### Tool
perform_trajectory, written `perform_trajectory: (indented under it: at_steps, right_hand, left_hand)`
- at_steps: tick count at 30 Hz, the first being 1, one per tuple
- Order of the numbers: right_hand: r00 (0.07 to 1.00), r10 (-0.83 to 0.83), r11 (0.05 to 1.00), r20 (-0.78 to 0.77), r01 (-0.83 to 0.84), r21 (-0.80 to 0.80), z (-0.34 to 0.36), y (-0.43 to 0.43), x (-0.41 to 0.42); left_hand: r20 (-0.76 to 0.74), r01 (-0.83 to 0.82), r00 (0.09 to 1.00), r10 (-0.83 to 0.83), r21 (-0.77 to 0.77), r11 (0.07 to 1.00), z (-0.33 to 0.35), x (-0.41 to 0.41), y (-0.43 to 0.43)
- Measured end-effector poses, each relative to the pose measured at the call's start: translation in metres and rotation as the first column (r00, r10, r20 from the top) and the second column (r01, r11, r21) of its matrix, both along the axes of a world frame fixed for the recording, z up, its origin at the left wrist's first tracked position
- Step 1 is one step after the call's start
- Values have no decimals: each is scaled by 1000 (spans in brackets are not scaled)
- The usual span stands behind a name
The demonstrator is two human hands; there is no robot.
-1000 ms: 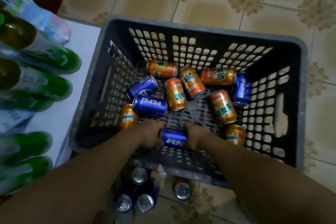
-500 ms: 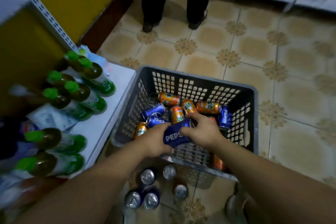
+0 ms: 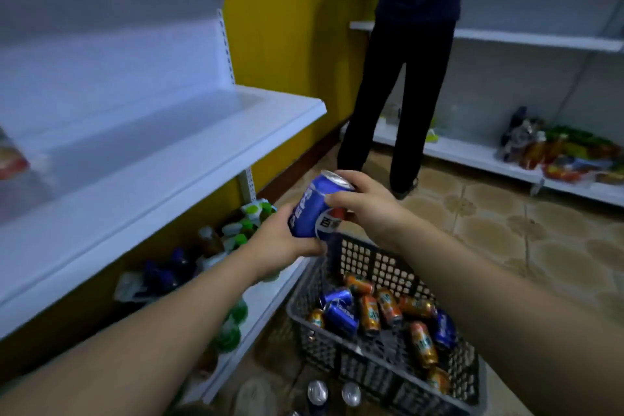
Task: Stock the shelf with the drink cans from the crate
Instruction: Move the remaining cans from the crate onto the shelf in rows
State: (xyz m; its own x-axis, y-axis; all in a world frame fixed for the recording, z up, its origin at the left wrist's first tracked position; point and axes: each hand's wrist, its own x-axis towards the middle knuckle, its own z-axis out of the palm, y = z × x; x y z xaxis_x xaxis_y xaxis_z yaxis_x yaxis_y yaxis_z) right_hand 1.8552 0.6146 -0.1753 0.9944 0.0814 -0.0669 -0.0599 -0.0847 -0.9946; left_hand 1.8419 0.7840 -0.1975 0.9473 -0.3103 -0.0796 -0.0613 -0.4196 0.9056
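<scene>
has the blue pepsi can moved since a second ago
Yes. The blue pepsi can has come up out of the crate; it lay on the crate floor, and now both hands hold it above the crate's rim, nearer the white shelf.

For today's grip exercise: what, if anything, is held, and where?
A blue Pepsi can: left hand grips its lower body, right hand its upper part.

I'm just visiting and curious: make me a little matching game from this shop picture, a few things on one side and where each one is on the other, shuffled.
Things:
1. blue can
2. orange cans
3. green-capped bottles
4. snack packets

Places:
A. on the low shelf at far right
B. lying in the grey crate
C. held by both the left hand and the right hand
D. on the bottom shelf at left, under the white shelf

Pairs: 1-C, 2-B, 3-D, 4-A
</scene>
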Motion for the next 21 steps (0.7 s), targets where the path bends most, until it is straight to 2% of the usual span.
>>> perform_trajectory:
  at_steps: [3, 6, 10, 17, 19, 21]
  right_hand:
    - [992, 77, 995, 104, -69, -78, 51, 43, -20]
    - [977, 82, 990, 196, -57, -130, 87, 94, -42]
    - [950, 155, 980, 270, -113, -165, 116, 163, -68]
    - [881, 393, 917, 262, -353, -188, 134, 276, -123]
    - [857, 454, 888, 245, -412, -205, 131, 305, -137]
    - [828, 505, 861, 245, -460, -219, 127, 331, -148]
  left_hand:
    - [22, -74, 997, 75, -55, 996, 43, -33, 40]
    - [47, -182, 981, 187, -93, 979, 72, -67, 84]
    - [79, -331, 939, 334, -50, 942, 95, -111, 146]
    - [54, -536, 844, 534, 106, 837, 99, -196, 249]
    - [70, -603, 797, 600, 165, 781, 95, -221, 277]
    - [147, -665, 739, 657, 310, 679, 93, -248, 306]
